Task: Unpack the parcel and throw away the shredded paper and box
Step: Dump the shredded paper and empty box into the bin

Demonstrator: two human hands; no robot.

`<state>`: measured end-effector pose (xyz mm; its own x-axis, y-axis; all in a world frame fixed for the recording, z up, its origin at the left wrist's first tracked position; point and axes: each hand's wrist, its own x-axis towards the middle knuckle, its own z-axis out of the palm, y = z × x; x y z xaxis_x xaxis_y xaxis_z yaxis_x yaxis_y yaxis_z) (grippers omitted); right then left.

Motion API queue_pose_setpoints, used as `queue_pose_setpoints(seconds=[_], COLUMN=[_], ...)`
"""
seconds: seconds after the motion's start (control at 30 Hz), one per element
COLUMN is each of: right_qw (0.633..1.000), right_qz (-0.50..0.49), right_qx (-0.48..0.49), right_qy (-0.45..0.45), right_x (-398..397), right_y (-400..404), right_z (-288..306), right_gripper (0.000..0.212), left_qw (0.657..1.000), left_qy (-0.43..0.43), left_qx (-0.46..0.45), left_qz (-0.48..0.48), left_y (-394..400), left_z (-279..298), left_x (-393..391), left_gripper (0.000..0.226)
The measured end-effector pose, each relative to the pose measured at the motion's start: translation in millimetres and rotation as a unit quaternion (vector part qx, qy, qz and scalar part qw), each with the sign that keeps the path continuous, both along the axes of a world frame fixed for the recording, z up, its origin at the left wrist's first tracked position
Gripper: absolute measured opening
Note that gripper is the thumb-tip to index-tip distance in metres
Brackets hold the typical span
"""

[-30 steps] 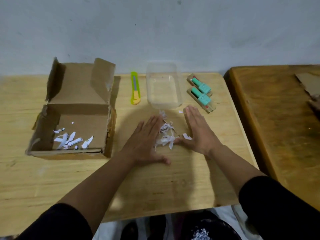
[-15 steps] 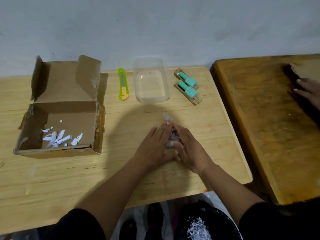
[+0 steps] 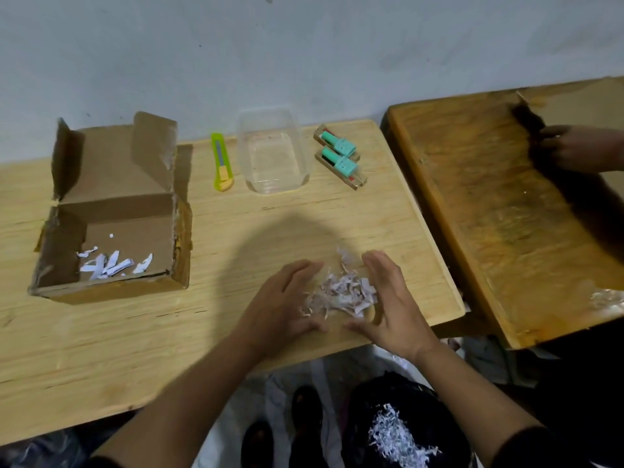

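Half a second earlier both hands had been pressed together over the paper; they had since drawn apart, and the pile of shredded paper point(image 3: 341, 293) lay uncovered between them on the table point(image 3: 101, 349). The left hand point(image 3: 287, 298) lay flat at the pile's 9 o'clock, fingers spread and touching the strips, its grip released. The right hand point(image 3: 388, 302) stood on its edge at the pile's 3 o'clock, palm facing the paper, fingers loosely curved and clasping nothing.

At about 10 o'clock from the hands sat the cardboard box point(image 3: 111, 224), flaps up, with a few white strips point(image 3: 108, 263) still lying on its floor near the front wall. At 12 o'clock, near the wall, a clear plastic tub point(image 3: 273, 153) stood between a yellow-green box cutter point(image 3: 221, 162) on its left and two teal bottles point(image 3: 339, 155) in small open cartons on its right.

At 6 o'clock, below the table's near edge, a black bag point(image 3: 405, 420) held a clump of shredded paper. At 2 o'clock a darker wooden table point(image 3: 489, 204) carried another person's hand point(image 3: 580, 148) on a piece of cardboard.
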<state>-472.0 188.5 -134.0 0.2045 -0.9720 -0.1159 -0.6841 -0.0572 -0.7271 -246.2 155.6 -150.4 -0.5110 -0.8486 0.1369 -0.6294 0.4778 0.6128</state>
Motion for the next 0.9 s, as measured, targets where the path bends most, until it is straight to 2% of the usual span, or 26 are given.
queue_pose_setpoints(seconds=[0.13, 0.37, 0.47, 0.57, 0.7, 0.83, 0.9], right_qw=[0.995, 0.986, 0.983, 0.984, 0.980, 0.977, 0.974], right_qz=[0.055, 0.086, 0.094, 0.098, 0.087, 0.085, 0.091], right_qx=[-0.004, 0.010, 0.002, -0.056, -0.119, -0.141, -0.150], right_qy=[0.084, 0.142, 0.155, 0.138, 0.131, 0.134, 0.140], right_x=[0, 7, 12, 13, 15, 22, 26], right_y=[-7, -20, -30, -36, -41, -44, -44], right_z=[-2, -3, -7, -12, -16, -13, -14], right_gripper=[0.115, 0.125, 0.123, 0.116, 0.106, 0.094, 0.087], left_qw=[0.998, 0.996, 0.997, 0.997, 0.988, 0.969, 0.962], left_qy=[-0.039, 0.064, 0.058, 0.045, -0.059, -0.182, -0.219], left_qx=[-0.019, 0.029, 0.029, 0.009, -0.028, 0.043, 0.045], left_qz=[0.049, 0.062, 0.051, 0.066, 0.139, 0.161, 0.158], left_y=[2, -8, -10, -10, -12, -16, -16], left_z=[-3, -1, 0, 2, 0, -7, -11], left_x=[25, -19, -34, -26, -2, 1, -1], left_gripper=[0.082, 0.039, 0.037, 0.046, 0.060, 0.071, 0.071])
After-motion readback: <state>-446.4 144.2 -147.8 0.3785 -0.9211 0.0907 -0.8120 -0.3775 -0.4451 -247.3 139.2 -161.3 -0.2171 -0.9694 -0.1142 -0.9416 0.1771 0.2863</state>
